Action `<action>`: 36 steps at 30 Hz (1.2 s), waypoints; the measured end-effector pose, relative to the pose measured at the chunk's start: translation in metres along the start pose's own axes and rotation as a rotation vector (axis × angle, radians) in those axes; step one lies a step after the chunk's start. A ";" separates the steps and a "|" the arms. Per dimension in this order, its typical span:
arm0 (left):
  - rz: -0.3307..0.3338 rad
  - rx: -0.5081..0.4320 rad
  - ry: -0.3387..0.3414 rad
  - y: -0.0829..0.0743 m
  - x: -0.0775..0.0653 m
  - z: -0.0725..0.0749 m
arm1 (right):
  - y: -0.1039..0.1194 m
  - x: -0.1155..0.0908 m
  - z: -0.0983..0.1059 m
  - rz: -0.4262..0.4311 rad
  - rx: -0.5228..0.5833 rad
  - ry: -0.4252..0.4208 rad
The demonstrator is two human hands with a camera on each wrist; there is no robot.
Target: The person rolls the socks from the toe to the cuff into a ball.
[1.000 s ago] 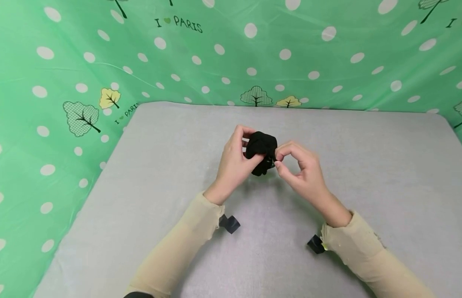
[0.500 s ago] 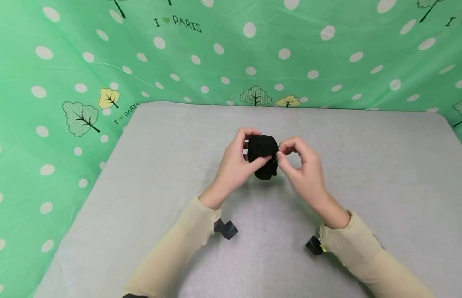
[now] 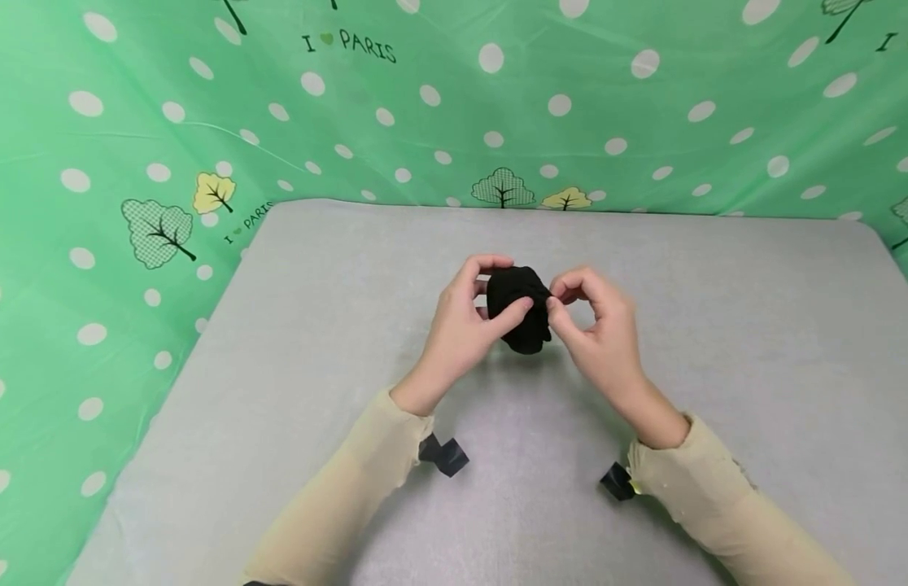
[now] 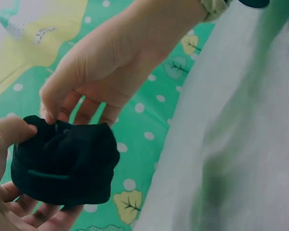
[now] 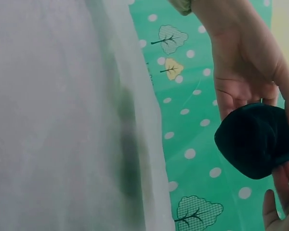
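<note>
A small, rounded black cloth bundle (image 3: 507, 285) is held up over the table between both hands. My left hand (image 3: 457, 330) grips it from the left, the thumb laid across its near face and the fingers round its far side. With thumb and forefinger, my right hand (image 3: 608, 330) pinches the cloth at its right edge. Folds and a thick lower band show on the bundle (image 4: 72, 166) in the left wrist view. From the right wrist view, the bundle (image 5: 248, 142) has a smooth, bulging side. What lies inside it is hidden.
The grey-covered table (image 3: 337, 301) extends around both forearms. Behind it and at the left hangs a green curtain (image 3: 381, 146) with white dots and printed trees. Black straps (image 3: 448, 457) stick out by the sleeve cuffs, above the table.
The bundle has shifted slightly right and nearer, and turned in my left hand. My right fingertips have moved slightly up with its edge. A small pale spot seen there earlier is now out of sight.
</note>
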State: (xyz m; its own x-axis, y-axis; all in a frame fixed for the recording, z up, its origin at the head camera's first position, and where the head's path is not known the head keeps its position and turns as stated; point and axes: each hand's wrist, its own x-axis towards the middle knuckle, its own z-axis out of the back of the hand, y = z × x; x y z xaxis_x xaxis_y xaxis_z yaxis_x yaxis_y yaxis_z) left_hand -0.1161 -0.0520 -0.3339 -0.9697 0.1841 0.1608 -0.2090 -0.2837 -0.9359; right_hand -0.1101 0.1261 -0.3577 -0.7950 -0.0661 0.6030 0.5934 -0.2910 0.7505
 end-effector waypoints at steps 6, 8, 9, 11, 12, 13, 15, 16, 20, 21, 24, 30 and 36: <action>-0.028 0.066 -0.055 0.005 0.002 0.000 | -0.004 -0.003 -0.001 0.080 0.029 0.074; -0.031 0.088 -0.066 0.006 0.003 0.000 | -0.004 -0.004 -0.001 0.103 0.035 0.097; -0.033 0.099 -0.072 0.006 0.003 0.000 | -0.005 -0.004 -0.001 0.114 0.039 0.106; -0.036 0.115 -0.079 0.007 0.003 -0.001 | -0.005 -0.004 0.000 0.127 0.050 0.124; -0.038 0.123 -0.082 0.007 0.003 -0.001 | -0.005 -0.005 0.000 0.135 0.057 0.130; -0.042 0.130 -0.085 0.007 0.003 -0.001 | -0.005 -0.005 0.000 0.144 0.064 0.136; -0.051 0.141 -0.090 0.008 0.004 -0.002 | -0.006 -0.005 0.000 0.161 0.079 0.148; -0.053 0.143 -0.090 0.008 0.004 -0.002 | -0.006 -0.006 0.000 0.166 0.085 0.152; -0.046 0.130 -0.083 0.009 0.004 -0.003 | -0.005 -0.007 0.000 0.135 0.081 0.144; -0.040 0.122 -0.076 0.009 0.003 -0.003 | -0.005 -0.008 0.000 0.108 0.080 0.132; -0.016 0.082 -0.048 0.008 0.002 -0.003 | -0.003 -0.008 -0.002 0.001 0.095 0.079; 0.030 -0.028 -0.008 0.004 -0.002 -0.002 | 0.000 -0.003 -0.003 -0.166 0.159 -0.029; 0.084 -0.087 0.011 0.002 -0.005 -0.002 | 0.001 0.002 -0.002 -0.275 0.220 -0.096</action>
State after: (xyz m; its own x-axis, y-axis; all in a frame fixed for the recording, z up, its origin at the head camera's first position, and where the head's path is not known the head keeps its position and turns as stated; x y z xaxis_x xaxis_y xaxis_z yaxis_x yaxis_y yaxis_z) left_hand -0.1117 -0.0520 -0.3371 -0.9817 0.1736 0.0781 -0.1152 -0.2157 -0.9696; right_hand -0.1115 0.1235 -0.3567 -0.9195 0.0793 0.3851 0.3800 -0.0726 0.9221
